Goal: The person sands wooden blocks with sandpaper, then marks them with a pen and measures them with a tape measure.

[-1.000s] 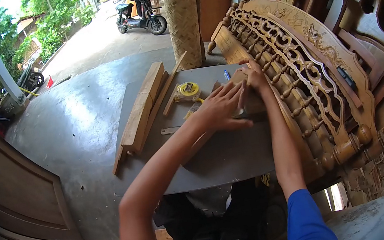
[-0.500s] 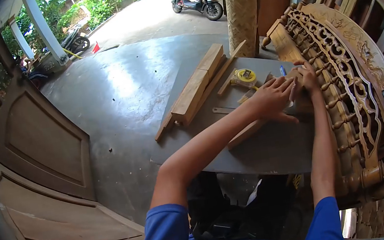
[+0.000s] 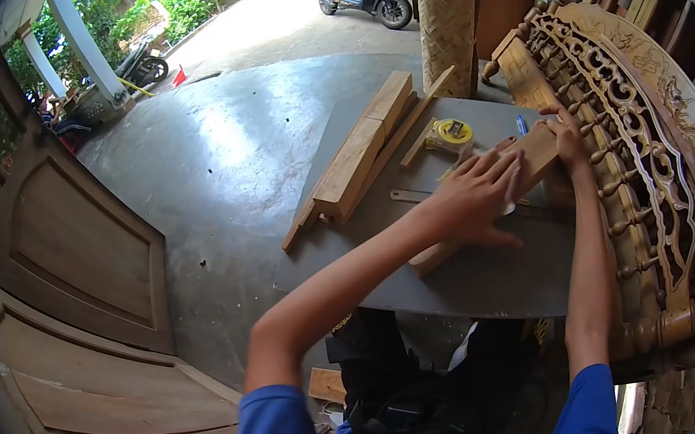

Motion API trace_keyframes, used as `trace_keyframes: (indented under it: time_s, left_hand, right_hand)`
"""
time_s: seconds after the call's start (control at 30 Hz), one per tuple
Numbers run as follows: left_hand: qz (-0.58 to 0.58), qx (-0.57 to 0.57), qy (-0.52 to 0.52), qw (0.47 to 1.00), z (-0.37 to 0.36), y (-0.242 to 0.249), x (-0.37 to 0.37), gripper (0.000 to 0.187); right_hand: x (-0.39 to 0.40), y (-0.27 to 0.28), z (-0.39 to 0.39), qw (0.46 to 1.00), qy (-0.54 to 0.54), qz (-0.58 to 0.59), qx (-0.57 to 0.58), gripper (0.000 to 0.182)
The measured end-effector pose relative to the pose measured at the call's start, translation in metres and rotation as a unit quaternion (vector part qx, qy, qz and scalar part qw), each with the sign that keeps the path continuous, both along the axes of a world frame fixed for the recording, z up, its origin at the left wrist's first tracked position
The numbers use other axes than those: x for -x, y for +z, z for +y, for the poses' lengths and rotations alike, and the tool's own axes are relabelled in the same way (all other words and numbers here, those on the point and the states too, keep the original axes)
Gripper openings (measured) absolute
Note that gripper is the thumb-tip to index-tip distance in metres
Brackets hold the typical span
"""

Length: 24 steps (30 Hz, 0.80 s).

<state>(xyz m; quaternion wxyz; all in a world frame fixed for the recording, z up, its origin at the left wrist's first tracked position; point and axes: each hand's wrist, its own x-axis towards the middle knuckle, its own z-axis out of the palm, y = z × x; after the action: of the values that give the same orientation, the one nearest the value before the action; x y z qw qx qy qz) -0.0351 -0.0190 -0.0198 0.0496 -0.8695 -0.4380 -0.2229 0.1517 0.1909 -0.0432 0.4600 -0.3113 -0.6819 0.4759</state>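
Observation:
A wooden piece point(image 3: 541, 150) lies slantwise over the grey tabletop point(image 3: 502, 291), its near end point(image 3: 434, 256) showing below my left forearm. My left hand point(image 3: 477, 196) presses on its upper face with fingers stretched, a pale folded sheet that looks like sandpaper point(image 3: 513, 195) under the palm and fingers. At the far right end, my right hand point(image 3: 568, 139) grips the wood, fingers wrapped round the edge. Close to the hands are a yellow tape measure point(image 3: 453, 131), a blue pen point(image 3: 521, 124) and a metal ruler point(image 3: 409, 196) partly under my left arm.
Thick wooden beams point(image 3: 368, 146) rest on the table's left side. A carved wooden headboard-like panel point(image 3: 631, 130) borders the right, with a rolled woven mat point(image 3: 449, 26) behind. Door panels point(image 3: 78, 248) stand left. Motorbikes are parked beyond.
My left hand has slid down and left along the wood with the pale sheet, uncovering more of the far end. My right hand still holds that end.

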Motion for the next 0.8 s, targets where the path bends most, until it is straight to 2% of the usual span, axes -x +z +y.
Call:
trace_keyframes:
  time_s: [0.07,0.17,0.2,0.23,0.27,0.3,0.37,0.47,0.53,0.67,0.73,0.8]
  left_hand:
    - [0.006,0.035,0.048,0.998,0.037,0.005,-0.035,0.106]
    - [0.064,0.018,0.051,0.996,0.029,0.011,-0.041,0.105]
    - [0.033,0.04,0.021,0.998,0.017,0.009,-0.029,0.104]
    - [0.014,0.049,0.021,0.998,-0.006,0.01,-0.016,0.104]
    - [0.048,0.086,0.047,0.994,-0.035,0.013,0.0,0.106]
    - [0.049,0.121,0.069,0.989,-0.063,0.016,0.014,0.109]
    - [0.034,0.17,0.096,0.98,-0.109,0.025,0.036,0.106]
    - [0.078,0.152,0.119,0.978,-0.087,0.026,0.016,0.111]
    - [0.068,0.07,0.061,0.993,-0.034,0.011,0.0,0.106]
    - [0.038,0.028,0.039,0.998,0.045,0.009,-0.04,0.105]
    - [0.026,0.05,0.037,0.998,0.035,0.015,-0.041,0.105]
    - [0.047,0.058,0.035,0.997,-0.007,0.014,-0.023,0.106]
  right_hand:
    - [0.003,-0.003,0.008,1.0,-0.003,-0.006,-0.024,0.024]
    - [-0.003,-0.009,0.013,0.998,-0.02,-0.022,-0.048,0.023]
    - [-0.001,-0.005,0.007,0.998,-0.025,-0.012,-0.049,0.022]
    - [0.001,0.008,-0.013,0.993,-0.053,-0.059,-0.083,0.021]
    - [0.002,0.01,-0.018,0.977,-0.1,-0.08,-0.173,0.022]
    - [0.004,0.003,-0.008,0.995,-0.07,-0.044,-0.064,0.025]
    - [0.008,-0.001,-0.005,0.993,-0.081,-0.042,-0.076,0.026]
    - [0.01,0.006,-0.015,0.996,-0.081,-0.038,-0.021,0.025]
    - [0.008,0.0,-0.008,0.993,-0.081,-0.06,-0.062,0.025]
    - [0.004,-0.001,-0.004,0.991,-0.095,-0.034,-0.092,0.025]
    - [0.001,-0.002,-0.004,0.992,-0.086,-0.029,-0.082,0.024]
    - [0.002,-0.001,-0.006,0.997,-0.064,-0.009,-0.042,0.023]
